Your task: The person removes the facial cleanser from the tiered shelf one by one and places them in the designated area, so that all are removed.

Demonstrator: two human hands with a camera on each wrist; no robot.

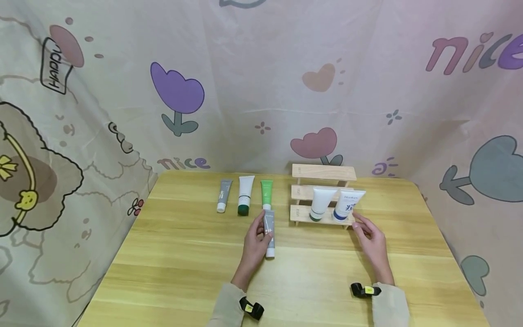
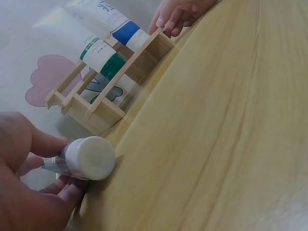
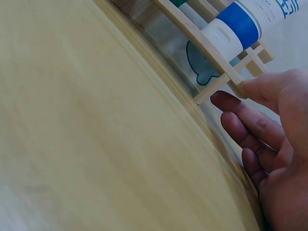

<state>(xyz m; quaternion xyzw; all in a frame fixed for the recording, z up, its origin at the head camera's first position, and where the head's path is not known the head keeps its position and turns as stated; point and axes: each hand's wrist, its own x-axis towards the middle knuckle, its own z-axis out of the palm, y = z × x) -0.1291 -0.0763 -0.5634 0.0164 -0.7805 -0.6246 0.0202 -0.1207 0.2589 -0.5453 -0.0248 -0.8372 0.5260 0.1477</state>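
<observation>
My left hand [image 1: 256,240] pinches a grey tube with a white cap [image 1: 269,227], its cap toward the table's front. In the left wrist view the white cap [image 2: 96,158] faces the camera. The tube overlaps the lower end of a green tube [image 1: 266,193] in the head view. My right hand [image 1: 372,243] holds the right end of a tiered wooden rack [image 1: 301,213] between thumb and fingers. On the rack's lowest step stand a white tube with a green cap [image 1: 322,202] and a white tube with a blue band [image 3: 243,26], side by side, leaning back.
Left of the green tube lie a white tube with a dark green cap [image 1: 245,193] and another grey tube [image 1: 224,195]. The wooden table [image 1: 310,281] meets a patterned cloth backdrop [image 1: 245,81] behind the rack. Black bands sit on both wrists.
</observation>
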